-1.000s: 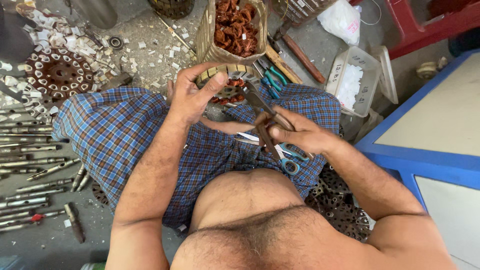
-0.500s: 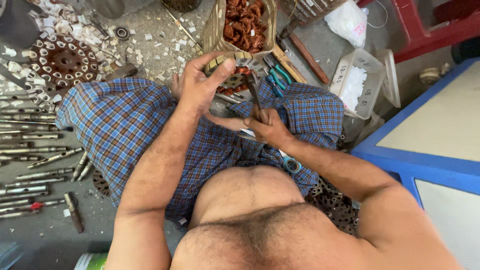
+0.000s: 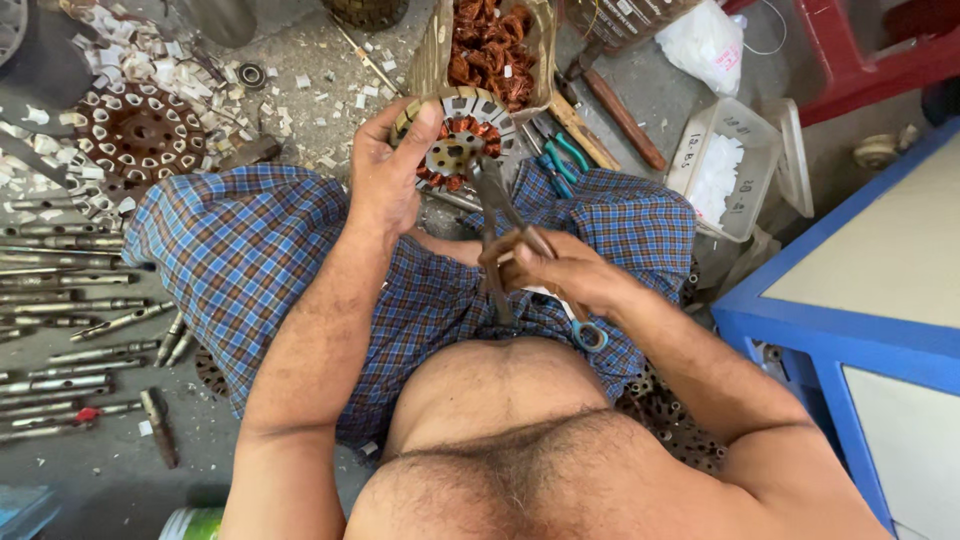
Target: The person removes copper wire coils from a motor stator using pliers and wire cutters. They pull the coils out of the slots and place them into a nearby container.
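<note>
left hand (image 3: 385,175) is closed around the rim of a round motor stator (image 3: 455,140), thumb over its top edge, holding it up just past the knees. copper windings show in the stator's slots. right hand (image 3: 565,272) is wrapped tight on the handles of dark pliers (image 3: 497,225), whose tip reaches up to the lower edge of the stator; can't tell if the tip is gripping wire. checked blue cloth (image 3: 250,260) covers the lap under both hands. beyond the left hand, a box of scrap copper wire (image 3: 490,45). just past the right hand lie green-handled pliers (image 3: 560,160) and a hammer (image 3: 615,105); a white plastic tub (image 3: 725,170) farther right. left of the left hand, a bare rusty stator (image 3: 140,135) and metal rods (image 3: 70,300) on the floor.
</note>
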